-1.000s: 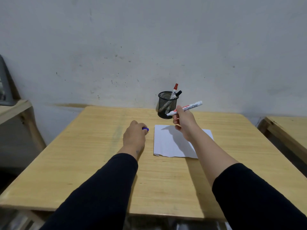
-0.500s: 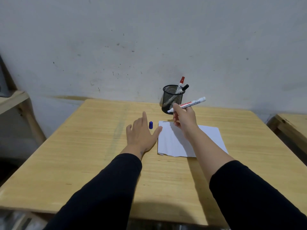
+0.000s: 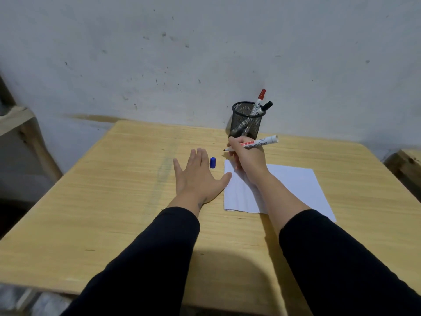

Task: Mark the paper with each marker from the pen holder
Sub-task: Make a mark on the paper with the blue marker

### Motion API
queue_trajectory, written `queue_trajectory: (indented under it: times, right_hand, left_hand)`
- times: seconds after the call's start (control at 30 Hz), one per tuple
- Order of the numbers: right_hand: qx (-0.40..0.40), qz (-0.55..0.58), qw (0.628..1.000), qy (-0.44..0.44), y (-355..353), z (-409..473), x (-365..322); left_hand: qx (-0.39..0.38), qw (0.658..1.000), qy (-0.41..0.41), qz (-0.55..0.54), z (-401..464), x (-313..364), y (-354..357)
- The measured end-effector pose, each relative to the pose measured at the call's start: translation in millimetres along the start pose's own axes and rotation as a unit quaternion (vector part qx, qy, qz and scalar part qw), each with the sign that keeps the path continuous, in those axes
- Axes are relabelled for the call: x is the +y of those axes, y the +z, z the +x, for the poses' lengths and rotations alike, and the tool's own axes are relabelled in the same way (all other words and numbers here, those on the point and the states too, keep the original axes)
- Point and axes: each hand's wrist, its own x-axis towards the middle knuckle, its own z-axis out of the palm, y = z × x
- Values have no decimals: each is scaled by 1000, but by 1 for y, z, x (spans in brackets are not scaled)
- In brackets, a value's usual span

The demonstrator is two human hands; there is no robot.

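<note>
A white sheet of paper (image 3: 293, 190) lies on the wooden table (image 3: 127, 201). My right hand (image 3: 247, 159) grips an uncapped white marker (image 3: 259, 142), its dark tip pointing left above the paper's far left corner. My left hand (image 3: 197, 176) lies flat and open on the table, just left of the paper. A small blue cap (image 3: 212, 162) stands upright beside its fingers. Behind stands a black mesh pen holder (image 3: 247, 120) containing a red-capped marker (image 3: 259, 100) and a black-capped marker (image 3: 265, 107).
A grey wall runs right behind the table. The edge of another wooden table (image 3: 407, 163) shows at the right. A wooden shelf or frame (image 3: 20, 124) stands at the left.
My left hand has set the blue cap down on the table and spread flat. My right hand has lowered the marker slightly toward the paper's far corner.
</note>
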Motion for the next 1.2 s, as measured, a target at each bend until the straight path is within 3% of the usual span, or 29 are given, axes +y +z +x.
queue_trajectory:
  times: [0.17, 0.47, 0.8, 1.2]
  right_hand:
    - [52, -55, 995, -65, 2, 1, 5]
    - [69, -79, 992, -64, 3, -3, 3]
    - [73, -206, 972, -82, 2, 1, 6]
    - [78, -34, 996, -21, -6, 5, -2]
  left_hand:
    - [-13, 1000, 1, 18, 2, -1, 1]
    - [-16, 1000, 3, 21, 3, 0, 0]
    - [-15, 1000, 1, 20, 3, 1, 0]
    - [-5, 1000, -3, 8, 4, 2, 0]
